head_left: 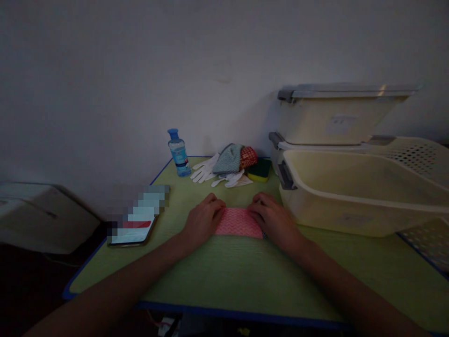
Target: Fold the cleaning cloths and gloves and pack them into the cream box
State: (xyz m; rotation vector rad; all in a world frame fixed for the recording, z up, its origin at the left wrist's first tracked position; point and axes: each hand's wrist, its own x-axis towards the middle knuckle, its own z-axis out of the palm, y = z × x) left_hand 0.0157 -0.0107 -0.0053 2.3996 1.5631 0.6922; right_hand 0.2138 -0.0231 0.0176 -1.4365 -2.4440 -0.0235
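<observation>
A pink patterned cloth (238, 222), folded into a small flat rectangle, lies on the green table. My left hand (205, 217) grips its left end, fingers curled over the far corner. At the other end, my right hand (271, 217) has its fingers bent and closed on the cloth's right edge. A bit of dark checked trim shows beneath the right palm. Both thumbs are partly hidden. Beyond the hands sit white gloves (205, 169), a grey-blue cloth (227, 160), a red patterned cloth (248, 158) and a green and yellow sponge (259, 170).
A blue bottle (179, 157) stands at the table's back left. On the left edge lies a phone (140, 217). An open cream bin (336, 213) occupies the right side, with a lidded bin (326, 121) stacked behind it. The table (224, 281) has a blue rim.
</observation>
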